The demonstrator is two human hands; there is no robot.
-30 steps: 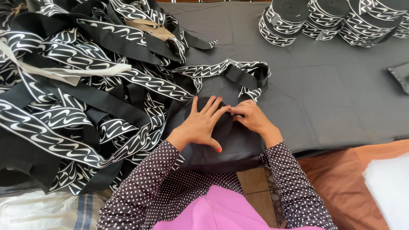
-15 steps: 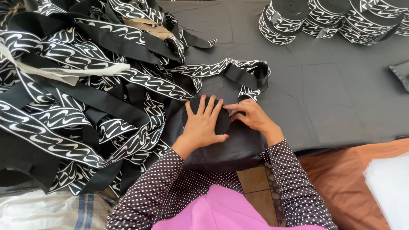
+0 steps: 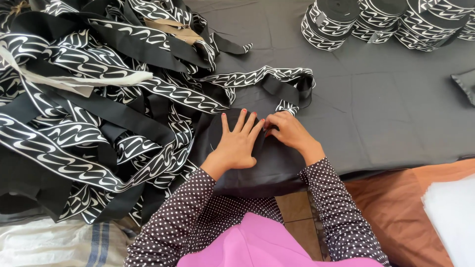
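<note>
My left hand (image 3: 237, 143) lies flat, fingers spread, pressing on a folded black fabric piece (image 3: 269, 168) at the table's near edge. Just right of it, my right hand (image 3: 289, 131) has its fingers curled on the same fabric, pinching its upper edge where a patterned black-and-white strap (image 3: 257, 77) joins it. The strap loops away from the fabric toward the table's middle and back. Both sleeves are dark with white dots.
A big heap of black pieces with black-and-white patterned straps (image 3: 89, 99) fills the left side. Rolls of patterned strap (image 3: 331, 22) stand at the back right on the dark grey table cover (image 3: 391, 109). A white sack (image 3: 49, 244) lies below left; brown and white material (image 3: 445, 207) lies at right.
My left hand has slid a little to the right and upward over the black fabric, flattening it. My right hand stays at the fabric's upper edge.
</note>
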